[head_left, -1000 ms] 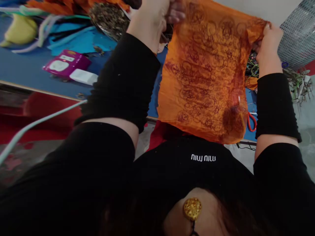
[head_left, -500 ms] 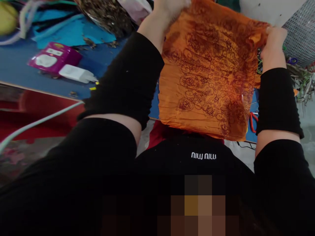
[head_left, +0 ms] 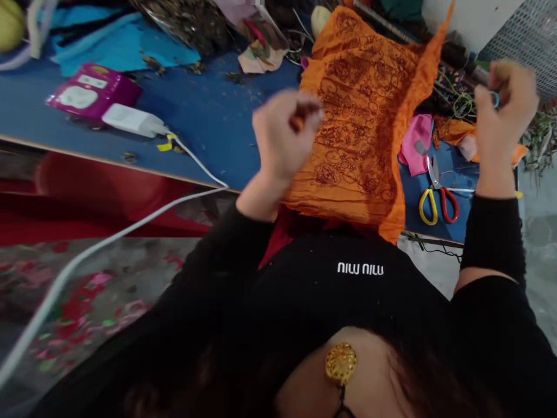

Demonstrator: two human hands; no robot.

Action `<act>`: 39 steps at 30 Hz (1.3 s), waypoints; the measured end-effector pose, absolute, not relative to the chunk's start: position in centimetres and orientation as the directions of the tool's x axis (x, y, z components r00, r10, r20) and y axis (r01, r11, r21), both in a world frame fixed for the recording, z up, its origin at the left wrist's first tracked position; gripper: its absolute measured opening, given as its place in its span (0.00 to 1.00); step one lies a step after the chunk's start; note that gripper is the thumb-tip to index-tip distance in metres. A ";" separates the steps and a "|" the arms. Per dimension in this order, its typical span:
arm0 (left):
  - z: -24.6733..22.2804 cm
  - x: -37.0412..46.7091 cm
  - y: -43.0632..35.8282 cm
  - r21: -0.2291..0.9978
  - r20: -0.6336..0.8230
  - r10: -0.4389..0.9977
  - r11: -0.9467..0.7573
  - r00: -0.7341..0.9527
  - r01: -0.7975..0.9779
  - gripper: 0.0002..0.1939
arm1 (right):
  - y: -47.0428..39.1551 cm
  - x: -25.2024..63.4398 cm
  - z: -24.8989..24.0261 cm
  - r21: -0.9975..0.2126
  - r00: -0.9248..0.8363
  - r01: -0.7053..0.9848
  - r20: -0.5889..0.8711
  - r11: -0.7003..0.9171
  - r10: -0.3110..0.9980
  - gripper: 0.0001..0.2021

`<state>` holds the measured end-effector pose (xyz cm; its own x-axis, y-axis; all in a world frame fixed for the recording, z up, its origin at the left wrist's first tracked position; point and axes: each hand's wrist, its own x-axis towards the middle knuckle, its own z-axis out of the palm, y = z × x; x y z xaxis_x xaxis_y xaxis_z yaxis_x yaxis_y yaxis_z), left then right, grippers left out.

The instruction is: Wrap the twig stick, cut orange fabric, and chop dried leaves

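Observation:
An orange cloth (head_left: 348, 139) with dark red printed patterns drapes over the front of the blue table towards my lap. Its right edge is folded up, with a thin tip pointing upward at the top. My left hand (head_left: 282, 130) hovers over the cloth's left side, fingers curled and blurred. An orange patch shows inside the curl; whether it is held or lies behind cannot be told. Right of the cloth, my right hand (head_left: 507, 110) is raised and apart from it, thumb and bent fingers separated. A small blue loop (head_left: 494, 100) shows between them, perhaps behind.
Scissors (head_left: 435, 194) with yellow and red handles lie on the blue table (head_left: 226, 128), near pink fabric (head_left: 416, 145). At left are a purple power socket (head_left: 93, 93), a white charger (head_left: 133, 120) with its cable, and blue sheets (head_left: 126, 46). Colourful scraps (head_left: 87, 313) litter the floor.
Both hands have come off the cloth's upper corners. The left has moved down towards me, the right slightly outward. The cloth has sunk and its right edge has folded over, uncovering the scissors.

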<state>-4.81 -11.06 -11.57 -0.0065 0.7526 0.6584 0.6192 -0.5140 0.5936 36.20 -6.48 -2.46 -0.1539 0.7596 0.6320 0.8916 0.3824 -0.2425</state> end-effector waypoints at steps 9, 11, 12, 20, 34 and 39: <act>-22.0 -7.7 -26.5 0.787 0.369 0.923 -0.250 -0.105 0.564 0.13 | -26.4 30.7 -11.2 -0.193 -0.464 0.816 0.343 0.545 0.817 0.23; -23.0 -7.6 -27.3 0.917 0.150 0.940 -0.018 -0.305 0.397 0.17 | -26.9 29.7 -12.0 -0.179 -0.565 0.773 0.240 0.608 0.789 0.27; -23.2 -7.3 -27.4 0.962 0.014 0.940 0.080 -0.342 0.260 0.20 | -26.9 29.1 -12.2 -0.166 -0.614 0.749 0.190 0.642 0.766 0.28; -23.2 -5.0 -25.9 0.828 -0.495 0.864 0.436 -0.095 -0.353 0.33 | -24.9 26.5 -12.9 -0.089 -0.788 0.599 0.114 0.796 0.605 0.12; -20.6 -8.8 -29.2 0.908 -0.366 0.924 0.329 -0.108 -0.258 0.28 | -28.3 31.5 -13.1 -0.348 -0.470 0.734 0.360 0.583 0.806 0.11; -17.1 -12.0 -30.0 0.976 -0.048 0.986 0.080 -0.161 0.201 0.26 | -31.4 34.2 -13.0 -0.578 -0.064 0.702 0.531 0.416 0.845 0.09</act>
